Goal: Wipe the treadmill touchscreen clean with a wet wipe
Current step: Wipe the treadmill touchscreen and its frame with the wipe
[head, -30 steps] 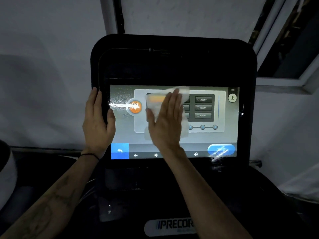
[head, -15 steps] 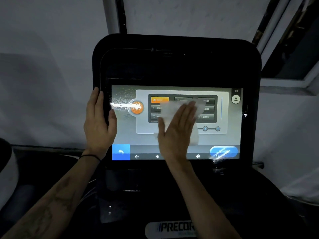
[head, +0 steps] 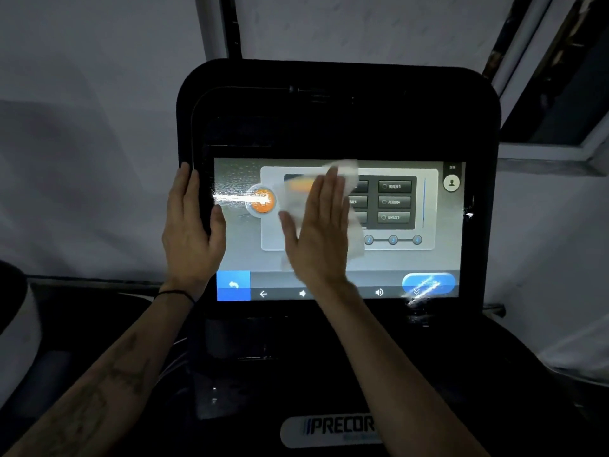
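The treadmill's lit touchscreen (head: 428,258) sits in a black console and shows a grey menu with dark buttons. My right hand (head: 318,232) lies flat on the middle of the screen, fingers together and pointing up, pressing a white wet wipe (head: 351,174) against the glass. The wipe sticks out above the fingertips and to the right of the palm. My left hand (head: 191,225) grips the console's left edge, thumb resting on the screen's left margin. Wet streaks glint near the orange button and at the lower right corner.
The black console frame (head: 339,110) rises above the screen, with a PRECOR label (head: 339,425) below. A grey wall lies behind. A window frame (head: 560,153) is at the upper right. A pale rounded object (head: 16,324) sits at the far left.
My right hand swept the wipe right and down half a second ago, then back left and up to the screen's middle. My left hand stayed on the console edge.
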A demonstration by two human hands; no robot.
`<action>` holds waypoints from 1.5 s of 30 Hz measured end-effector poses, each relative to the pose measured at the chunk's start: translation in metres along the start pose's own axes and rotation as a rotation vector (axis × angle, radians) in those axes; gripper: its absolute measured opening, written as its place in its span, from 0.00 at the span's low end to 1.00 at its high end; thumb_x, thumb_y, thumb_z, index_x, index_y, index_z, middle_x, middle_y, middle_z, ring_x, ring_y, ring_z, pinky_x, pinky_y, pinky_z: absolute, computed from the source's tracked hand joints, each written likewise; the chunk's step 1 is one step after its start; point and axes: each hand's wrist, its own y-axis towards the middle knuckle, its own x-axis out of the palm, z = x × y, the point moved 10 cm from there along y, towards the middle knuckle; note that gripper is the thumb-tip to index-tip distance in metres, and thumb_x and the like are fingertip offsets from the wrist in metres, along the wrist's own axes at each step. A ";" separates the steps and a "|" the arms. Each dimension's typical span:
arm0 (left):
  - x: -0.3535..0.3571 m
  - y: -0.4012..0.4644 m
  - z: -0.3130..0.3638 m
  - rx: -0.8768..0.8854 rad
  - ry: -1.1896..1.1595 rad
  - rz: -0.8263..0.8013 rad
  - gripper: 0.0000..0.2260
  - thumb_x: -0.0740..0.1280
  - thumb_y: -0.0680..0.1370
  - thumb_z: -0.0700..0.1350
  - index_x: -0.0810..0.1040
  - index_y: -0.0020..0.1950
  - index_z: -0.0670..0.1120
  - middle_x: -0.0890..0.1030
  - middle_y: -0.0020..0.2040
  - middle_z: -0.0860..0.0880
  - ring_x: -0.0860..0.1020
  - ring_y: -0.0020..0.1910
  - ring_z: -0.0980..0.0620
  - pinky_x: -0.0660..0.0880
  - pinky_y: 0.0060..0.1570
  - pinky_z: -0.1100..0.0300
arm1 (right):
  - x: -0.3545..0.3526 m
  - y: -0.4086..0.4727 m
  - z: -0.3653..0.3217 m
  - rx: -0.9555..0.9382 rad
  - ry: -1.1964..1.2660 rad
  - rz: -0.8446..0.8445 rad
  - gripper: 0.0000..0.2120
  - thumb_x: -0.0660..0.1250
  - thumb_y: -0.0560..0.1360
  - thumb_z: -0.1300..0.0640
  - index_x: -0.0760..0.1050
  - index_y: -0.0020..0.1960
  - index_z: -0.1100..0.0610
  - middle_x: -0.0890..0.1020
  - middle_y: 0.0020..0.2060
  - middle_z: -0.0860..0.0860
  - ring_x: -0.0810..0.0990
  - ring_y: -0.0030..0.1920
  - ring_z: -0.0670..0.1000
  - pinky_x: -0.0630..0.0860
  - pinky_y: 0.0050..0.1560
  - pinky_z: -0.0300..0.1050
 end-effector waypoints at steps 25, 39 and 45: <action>0.000 0.001 -0.001 -0.006 -0.017 0.008 0.24 0.61 0.84 0.42 0.65 0.80 0.39 0.64 0.82 0.42 0.65 0.81 0.45 0.59 0.74 0.72 | -0.023 0.033 0.042 0.165 -0.021 0.117 0.39 0.51 0.83 0.40 0.51 0.81 0.69 0.52 0.81 0.66 0.49 0.82 0.63 0.48 0.82 0.59; 0.000 0.001 -0.001 -0.001 -0.020 0.012 0.25 0.60 0.84 0.43 0.65 0.80 0.39 0.65 0.82 0.43 0.65 0.81 0.46 0.60 0.75 0.69 | -0.001 -0.007 0.003 0.116 0.007 0.036 0.40 0.50 0.83 0.39 0.50 0.81 0.69 0.48 0.82 0.65 0.45 0.82 0.63 0.44 0.82 0.60; 0.000 0.001 -0.002 -0.010 -0.023 0.013 0.25 0.61 0.84 0.42 0.65 0.80 0.39 0.65 0.81 0.42 0.65 0.81 0.46 0.60 0.75 0.70 | -0.007 0.028 0.008 0.119 -0.028 0.116 0.38 0.52 0.83 0.40 0.53 0.81 0.68 0.54 0.81 0.65 0.51 0.82 0.63 0.48 0.82 0.59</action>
